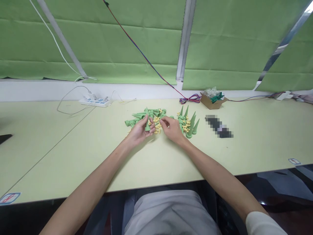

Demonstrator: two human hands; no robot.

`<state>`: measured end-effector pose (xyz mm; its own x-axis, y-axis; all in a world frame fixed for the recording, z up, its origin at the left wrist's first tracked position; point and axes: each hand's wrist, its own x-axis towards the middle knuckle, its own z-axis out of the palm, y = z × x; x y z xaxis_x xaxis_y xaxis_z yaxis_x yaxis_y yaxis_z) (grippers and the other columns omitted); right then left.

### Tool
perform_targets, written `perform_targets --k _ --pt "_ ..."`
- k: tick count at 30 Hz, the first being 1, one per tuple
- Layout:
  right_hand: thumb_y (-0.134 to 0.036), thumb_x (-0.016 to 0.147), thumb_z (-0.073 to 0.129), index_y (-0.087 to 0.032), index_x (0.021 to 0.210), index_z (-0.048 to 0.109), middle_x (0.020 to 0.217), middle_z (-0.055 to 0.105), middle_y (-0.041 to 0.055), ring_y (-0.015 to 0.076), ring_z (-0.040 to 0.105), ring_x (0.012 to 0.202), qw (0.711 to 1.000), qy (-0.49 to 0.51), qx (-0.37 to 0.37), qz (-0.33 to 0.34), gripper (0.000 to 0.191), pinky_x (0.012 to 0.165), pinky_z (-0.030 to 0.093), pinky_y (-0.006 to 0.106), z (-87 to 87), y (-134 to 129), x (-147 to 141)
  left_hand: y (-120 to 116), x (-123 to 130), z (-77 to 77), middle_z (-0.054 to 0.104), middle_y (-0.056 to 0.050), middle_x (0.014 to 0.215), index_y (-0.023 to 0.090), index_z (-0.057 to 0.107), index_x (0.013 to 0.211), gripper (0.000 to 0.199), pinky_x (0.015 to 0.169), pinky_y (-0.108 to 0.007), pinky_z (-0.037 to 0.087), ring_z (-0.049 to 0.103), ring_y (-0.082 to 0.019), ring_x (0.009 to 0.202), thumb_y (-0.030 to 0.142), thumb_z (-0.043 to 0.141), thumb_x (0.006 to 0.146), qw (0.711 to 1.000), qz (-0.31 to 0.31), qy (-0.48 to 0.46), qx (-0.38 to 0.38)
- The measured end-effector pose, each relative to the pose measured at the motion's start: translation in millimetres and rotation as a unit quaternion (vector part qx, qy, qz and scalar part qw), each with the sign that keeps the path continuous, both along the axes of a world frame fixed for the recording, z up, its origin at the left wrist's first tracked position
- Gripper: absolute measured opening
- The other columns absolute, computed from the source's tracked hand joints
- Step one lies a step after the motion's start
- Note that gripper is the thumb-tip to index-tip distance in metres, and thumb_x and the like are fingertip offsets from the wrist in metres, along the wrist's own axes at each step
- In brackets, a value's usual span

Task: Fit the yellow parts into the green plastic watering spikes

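Note:
My left hand (139, 132) is wrapped round a green plastic watering spike (147, 127), which has a small yellow valve piece (150, 123) at its side. Just to the right, my right hand (172, 128) is closed in a pinch; whatever its fingertips hold is too small to make out. Behind both hands lies a loose heap of green spikes and caps (132, 123), with small yellow pieces (157, 130) scattered among them. Beyond my right hand, several green spikes (191, 127) sit grouped with more yellow valves (187, 124).
A brown cardboard box (212, 103) with clear plastic and green material stands at the back right. Near it lie coiled red and blue wires (192, 99) and a blurred dark object (219, 126). A white power strip (96, 101) sits back left on the pale table (73, 156).

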<state>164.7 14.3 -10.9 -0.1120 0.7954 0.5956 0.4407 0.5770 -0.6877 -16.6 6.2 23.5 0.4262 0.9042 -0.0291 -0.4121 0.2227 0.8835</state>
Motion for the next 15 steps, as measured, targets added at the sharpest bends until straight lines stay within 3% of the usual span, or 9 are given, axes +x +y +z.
perform_targets --k 5,15 --pt "-0.036 0.098 0.051 -0.020 0.083 0.066 0.073 0.067 0.0028 0.0163 0.057 0.064 1.000 0.011 0.000 -0.001 0.026 0.065 0.043 0.029 0.6 0 0 5 1 -9.4 0.058 -0.001 0.078 0.019 0.059 0.085 0.032 0.048 -0.021 0.039 0.057 -0.011 0.060 0.042 0.081 0.085 0.991 0.085 0.092 0.048" --pt "-0.032 0.092 0.056 -0.019 0.091 0.066 0.078 0.070 0.0034 0.0167 0.064 0.070 0.999 0.028 -0.031 0.026 0.016 0.069 0.051 0.029 -1.2 0 -2 10 0 -17.3 0.054 0.002 0.063 0.020 0.052 0.080 0.037 0.045 -0.023 0.038 0.048 -0.010 0.048 0.046 0.078 0.088 0.968 0.133 0.187 0.105"
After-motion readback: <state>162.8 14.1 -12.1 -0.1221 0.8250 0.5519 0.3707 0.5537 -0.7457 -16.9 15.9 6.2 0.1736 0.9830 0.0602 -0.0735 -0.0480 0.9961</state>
